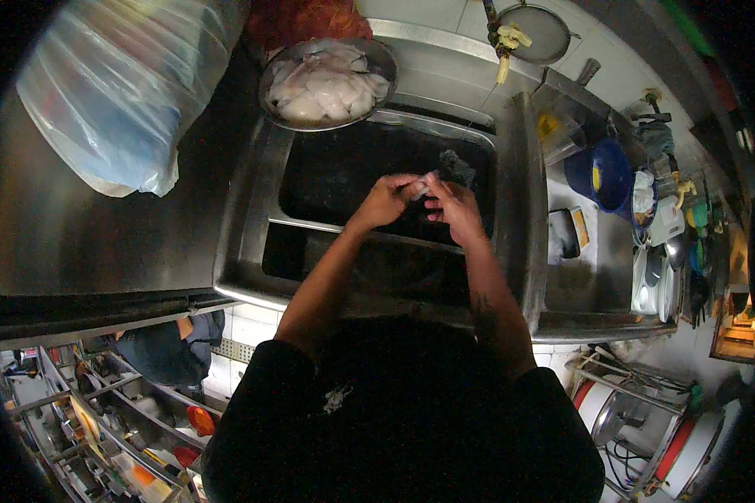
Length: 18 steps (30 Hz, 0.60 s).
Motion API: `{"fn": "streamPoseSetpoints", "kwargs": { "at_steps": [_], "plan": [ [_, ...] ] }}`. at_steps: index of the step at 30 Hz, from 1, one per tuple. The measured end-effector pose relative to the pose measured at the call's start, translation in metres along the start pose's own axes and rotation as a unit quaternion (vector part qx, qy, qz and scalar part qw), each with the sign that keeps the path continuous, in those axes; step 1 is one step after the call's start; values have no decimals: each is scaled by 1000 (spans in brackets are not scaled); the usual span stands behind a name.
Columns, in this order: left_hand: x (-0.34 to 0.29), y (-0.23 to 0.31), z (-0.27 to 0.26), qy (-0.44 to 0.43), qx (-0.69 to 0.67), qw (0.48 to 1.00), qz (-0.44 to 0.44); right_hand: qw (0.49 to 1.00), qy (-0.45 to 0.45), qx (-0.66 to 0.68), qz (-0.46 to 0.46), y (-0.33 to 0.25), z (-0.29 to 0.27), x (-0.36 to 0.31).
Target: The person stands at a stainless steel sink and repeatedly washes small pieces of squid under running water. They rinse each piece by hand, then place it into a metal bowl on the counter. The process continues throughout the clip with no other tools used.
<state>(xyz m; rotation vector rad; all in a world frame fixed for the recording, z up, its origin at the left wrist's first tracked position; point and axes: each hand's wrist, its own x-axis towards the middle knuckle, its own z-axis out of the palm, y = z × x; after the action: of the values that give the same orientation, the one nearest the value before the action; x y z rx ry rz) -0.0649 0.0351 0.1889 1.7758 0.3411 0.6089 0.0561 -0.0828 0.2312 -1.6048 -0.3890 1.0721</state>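
Both my hands are held close together over the dark basin of a steel sink (256, 180). Between the fingertips is a small, pale, translucent piece (420, 191), too small to name for sure. My left hand (384, 202) pinches it from the left, fingers closed. My right hand (455, 210) grips it from the right with thumb and forefinger, its other fingers curled. Beyond the hands, at the sink's back left corner, stands a round metal bowl (288, 122) heaped with pale, wet pieces of raw flesh (331, 85).
A tap (503, 59) and a round strainer (538, 33) are at the back wall. Dark mesh (457, 168) lies just beyond my right hand. A clear plastic bag (130, 92) rests on the left counter. Rightward are a blue basin (600, 174) and a dish rack (653, 281).
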Motion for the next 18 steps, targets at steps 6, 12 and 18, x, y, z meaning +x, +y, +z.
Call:
{"fn": "streamPoseSetpoints", "kwargs": {
  "at_steps": [6,12,18],
  "plan": [
    [4,3,6,45,-64,997,-14,975,-77,205,-24,21,-12,19],
    [0,5,-1,1,-141,978,-154,993,-94,39,-55,28,-21,25],
    [0,18,2,-19,-110,977,-183,941,-207,266,-11,36,-3,20]
  ]
}}
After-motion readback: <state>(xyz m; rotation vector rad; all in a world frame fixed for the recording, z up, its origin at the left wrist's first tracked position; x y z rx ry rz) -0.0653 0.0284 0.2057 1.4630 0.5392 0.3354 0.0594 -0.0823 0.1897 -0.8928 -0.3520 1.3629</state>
